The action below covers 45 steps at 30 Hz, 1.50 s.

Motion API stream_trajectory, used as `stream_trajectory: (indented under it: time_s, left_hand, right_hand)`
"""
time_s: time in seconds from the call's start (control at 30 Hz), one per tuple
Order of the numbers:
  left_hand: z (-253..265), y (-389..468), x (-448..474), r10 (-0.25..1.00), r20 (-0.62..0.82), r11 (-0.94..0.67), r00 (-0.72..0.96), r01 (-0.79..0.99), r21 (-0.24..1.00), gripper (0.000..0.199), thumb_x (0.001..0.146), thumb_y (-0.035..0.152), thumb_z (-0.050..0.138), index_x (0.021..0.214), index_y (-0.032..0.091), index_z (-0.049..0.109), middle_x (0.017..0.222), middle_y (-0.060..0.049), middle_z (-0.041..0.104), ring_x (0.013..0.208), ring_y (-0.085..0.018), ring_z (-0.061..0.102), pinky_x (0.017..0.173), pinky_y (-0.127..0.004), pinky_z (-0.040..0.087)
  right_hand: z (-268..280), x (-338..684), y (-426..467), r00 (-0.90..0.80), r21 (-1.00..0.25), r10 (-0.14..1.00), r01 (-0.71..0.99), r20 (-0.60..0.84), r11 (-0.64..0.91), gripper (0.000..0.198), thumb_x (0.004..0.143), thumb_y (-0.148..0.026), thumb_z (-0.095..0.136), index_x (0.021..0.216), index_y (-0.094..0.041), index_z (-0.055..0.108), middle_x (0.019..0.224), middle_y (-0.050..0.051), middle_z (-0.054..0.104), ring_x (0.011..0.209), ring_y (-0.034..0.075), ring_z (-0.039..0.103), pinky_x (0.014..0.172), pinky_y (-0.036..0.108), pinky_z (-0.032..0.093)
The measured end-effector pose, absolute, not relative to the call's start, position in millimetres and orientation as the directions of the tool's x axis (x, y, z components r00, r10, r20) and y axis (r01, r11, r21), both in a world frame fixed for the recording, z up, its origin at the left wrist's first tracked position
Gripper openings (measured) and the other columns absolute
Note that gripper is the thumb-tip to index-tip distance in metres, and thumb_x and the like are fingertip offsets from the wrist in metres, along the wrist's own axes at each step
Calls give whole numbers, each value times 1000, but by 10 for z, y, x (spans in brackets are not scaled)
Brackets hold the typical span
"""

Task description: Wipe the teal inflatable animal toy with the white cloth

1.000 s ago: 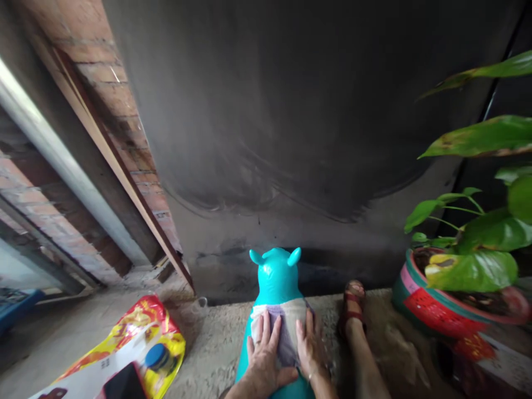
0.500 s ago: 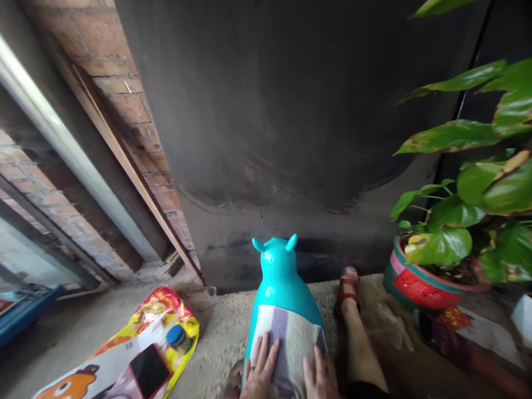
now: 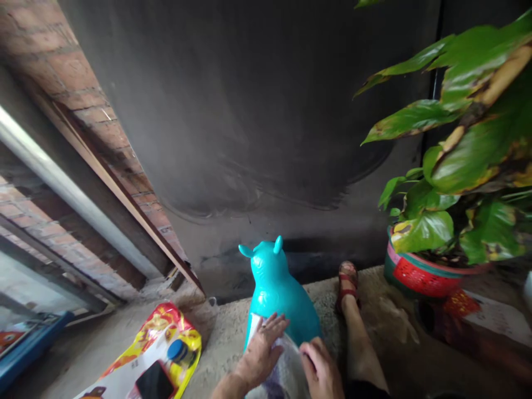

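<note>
A turquoise inflatable animal toy (image 3: 270, 277) with two small ears stands between my legs, facing the dark panel. Over its back lies a white and purple striped cloth (image 3: 288, 368). My left hand (image 3: 261, 352) rests flat on the cloth's upper part, fingers stretched out toward the toy's neck. At the cloth's right edge, my right hand (image 3: 322, 368) has its fingers curled, with the thumb against the edge of the fabric. The cloth's lower end runs out of view at the bottom.
A dark panel (image 3: 249, 138) rises straight ahead. To the left lie a yellow and red plastic bag (image 3: 189, 327), a phone (image 3: 155, 382) and a blue-capped jar (image 3: 178, 350). A potted plant (image 3: 428, 277) stands on the right, near my sandalled foot (image 3: 348, 282).
My left hand has slid forward over the cloth toward the toy's neck. My right hand has gone from lying flat to gripping the cloth's edge, and the cloth's right side has shifted inward.
</note>
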<state>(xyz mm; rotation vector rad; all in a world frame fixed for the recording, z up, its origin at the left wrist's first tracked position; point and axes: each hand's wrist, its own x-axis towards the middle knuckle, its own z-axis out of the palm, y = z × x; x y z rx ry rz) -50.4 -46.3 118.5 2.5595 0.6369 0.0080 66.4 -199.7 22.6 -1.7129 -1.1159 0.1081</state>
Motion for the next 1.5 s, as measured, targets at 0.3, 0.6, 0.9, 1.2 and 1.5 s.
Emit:
stream_trajectory:
  time_s: [0.3, 0.6, 0.9, 1.2, 1.5]
  left_hand:
    - [1291, -739, -662, 487, -95, -747, 868, 470, 471, 37, 86, 28, 41, 113, 32, 66, 110, 2, 72, 107, -16, 64, 99, -27, 48]
    - [1296, -649, -936, 583, -57, -772, 811, 574, 272, 37, 92, 28, 34, 110, 27, 66, 106, -3, 71, 98, -17, 68, 87, -26, 53]
    - [2209, -10, -770, 563, 126, -815, 817, 525, 246, 38, 96, 29, 29, 114, 23, 61, 108, -5, 66, 103, -17, 62, 92, -28, 48]
    - [2057, -341, -1107, 530, -27, -792, 847, 507, 341, 29, 91, 29, 40, 100, 25, 67, 97, -2, 69, 93, -18, 65, 88, -29, 51]
    - [1033, -751, -1052, 745, -213, -496, 633, 738, 457, 62, 85, 33, 48, 145, 23, 37, 158, -7, 29, 146, -25, 26, 119, -43, 31]
  right_hand:
    - [615, 946, -2337, 458, -721, 683, 676, 569, 148, 18, 95, -27, 44, 89, -26, 61, 77, -1, 58, 73, 10, 62, 70, 15, 50]
    - [782, 913, -2179, 507, -747, 695, 661, 510, 67, 22, 95, -33, 44, 86, -26, 62, 80, 0, 60, 77, 11, 64, 72, 17, 51]
    - [1980, 1194, -1684, 504, -694, 655, 718, 562, 43, 34, 97, -43, 37, 88, -22, 63, 85, 4, 61, 78, 15, 61, 73, 25, 49]
    - [1458, 1048, -2061, 427, -575, 735, 816, 526, -63, 30, 95, -41, 43, 85, -26, 67, 83, 4, 66, 75, 16, 64, 69, 27, 52]
    - [212, 654, -2155, 388, -405, 822, 889, 417, -214, 42, 96, -42, 39, 129, -26, 58, 142, 11, 50, 128, 26, 51, 98, 42, 53]
